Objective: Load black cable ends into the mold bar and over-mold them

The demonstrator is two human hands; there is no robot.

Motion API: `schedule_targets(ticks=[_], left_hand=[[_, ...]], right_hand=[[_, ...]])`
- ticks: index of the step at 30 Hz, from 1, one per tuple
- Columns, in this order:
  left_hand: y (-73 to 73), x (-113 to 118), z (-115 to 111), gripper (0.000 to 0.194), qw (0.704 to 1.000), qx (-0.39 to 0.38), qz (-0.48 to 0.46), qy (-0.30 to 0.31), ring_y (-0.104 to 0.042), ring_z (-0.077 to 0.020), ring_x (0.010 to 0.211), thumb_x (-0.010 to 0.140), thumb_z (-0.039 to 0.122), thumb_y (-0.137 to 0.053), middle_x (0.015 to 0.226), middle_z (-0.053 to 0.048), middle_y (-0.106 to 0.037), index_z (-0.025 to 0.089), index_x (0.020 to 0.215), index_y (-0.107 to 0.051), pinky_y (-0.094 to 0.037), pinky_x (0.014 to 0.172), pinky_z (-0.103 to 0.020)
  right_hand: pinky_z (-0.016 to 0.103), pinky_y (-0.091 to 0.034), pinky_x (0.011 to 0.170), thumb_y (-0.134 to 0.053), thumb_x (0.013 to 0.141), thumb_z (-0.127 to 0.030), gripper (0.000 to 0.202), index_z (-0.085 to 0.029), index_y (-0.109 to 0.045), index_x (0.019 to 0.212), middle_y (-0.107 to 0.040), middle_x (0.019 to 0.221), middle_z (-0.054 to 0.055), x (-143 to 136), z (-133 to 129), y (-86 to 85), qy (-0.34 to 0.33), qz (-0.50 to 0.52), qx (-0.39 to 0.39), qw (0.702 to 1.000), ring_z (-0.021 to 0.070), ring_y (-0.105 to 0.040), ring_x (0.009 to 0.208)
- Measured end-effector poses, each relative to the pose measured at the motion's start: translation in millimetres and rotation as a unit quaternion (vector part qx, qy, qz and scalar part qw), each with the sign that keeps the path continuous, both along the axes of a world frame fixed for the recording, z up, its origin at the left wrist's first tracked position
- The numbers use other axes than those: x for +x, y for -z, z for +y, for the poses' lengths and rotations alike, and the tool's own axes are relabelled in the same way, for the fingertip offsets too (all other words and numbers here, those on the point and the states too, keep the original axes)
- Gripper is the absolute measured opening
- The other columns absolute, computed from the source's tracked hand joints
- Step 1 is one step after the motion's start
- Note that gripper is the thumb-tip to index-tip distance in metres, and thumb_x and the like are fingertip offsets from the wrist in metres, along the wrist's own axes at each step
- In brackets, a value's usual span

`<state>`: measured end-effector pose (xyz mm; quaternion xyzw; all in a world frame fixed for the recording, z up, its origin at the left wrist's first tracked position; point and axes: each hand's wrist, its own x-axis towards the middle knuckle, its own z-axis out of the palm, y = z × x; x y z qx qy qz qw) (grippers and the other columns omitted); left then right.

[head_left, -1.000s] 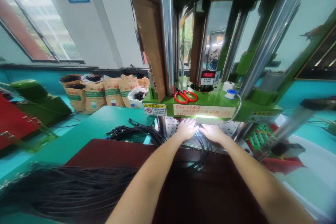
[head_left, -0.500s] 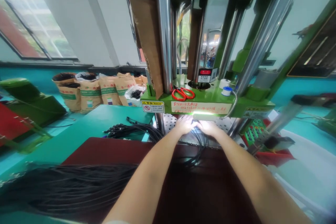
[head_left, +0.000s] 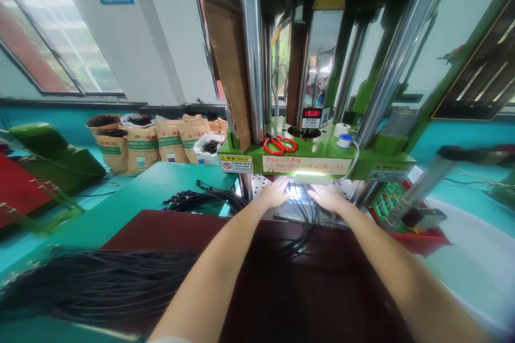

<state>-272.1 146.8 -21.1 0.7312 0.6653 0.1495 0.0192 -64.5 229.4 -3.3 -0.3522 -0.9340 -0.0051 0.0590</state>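
Fingers (head_left: 284, 182) of our left hand (head_left: 274, 194) extend forward, loosely spread and palm down; we see nothing gripped in them. On our right hand (head_left: 326, 197), the fingers likewise reach forward, loosely straightened, with no object visible in their grasp. Glare blurs the tips, so we cannot tell whether they touch the metal beneath.

Between the two hands, which stand apart, we find the black cables (head_left: 309, 221). They run from the brightly lit metal plate (head_left: 298, 192) under the press, pass near both sets of fingertips, and curve down onto the dark red table surface (head_left: 317, 295). Perforated metal (head_left: 260, 182) shows beside our left hand.

Directly above, we see a lit lamp bar (head_left: 310, 178) at the lower edge of the green press bed (head_left: 289, 127). On that bed rest red-handled scissors (head_left: 280, 144) and a blue-and-white spool (head_left: 345, 141); a handwritten strip (head_left: 308, 165) is fixed to its front. Steel columns (head_left: 252, 64) rise from it, with a cardboard sheet (head_left: 226, 64) upright at the left.

To our left lie a smaller cable bundle (head_left: 205, 201) on the green tabletop (head_left: 161, 182) and, nearer us, a larger cable bundle (head_left: 112, 289). Paper sacks (head_left: 142, 150) stand beyond.
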Motion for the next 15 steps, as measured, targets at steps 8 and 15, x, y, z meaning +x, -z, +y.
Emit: schedule_targets(ticks=[8,15], left_hand=[[5.7,8,6,0.052,0.999,0.027,-0.024,-0.026,-0.04,-0.0228,0.122,0.088,0.047,-0.031,0.13,-0.01,-0.047,0.019,0.131,-0.036,-0.026,0.103,-0.04],[-6.2,23,0,0.056,0.996,0.023,-0.041,-0.072,-0.033,-0.0257,0.126,0.087,0.049,-0.032,0.135,-0.012,-0.041,0.017,0.133,-0.035,-0.022,0.104,-0.046]], right_hand=[[0.034,-0.033,0.091,-0.024,0.092,-0.043,0.049,-0.016,-0.064,0.103,-0.064,0.107,0.012,-7,11,10.8,0.018,0.023,-0.02,0.999,0.0243,-0.053,0.105],[0.038,-0.036,0.093,-0.034,0.091,-0.039,0.039,-0.017,-0.062,0.108,-0.062,0.111,0.011,-12,10,3.3,0.008,0.097,-0.04,0.994,0.0238,-0.052,0.107]])
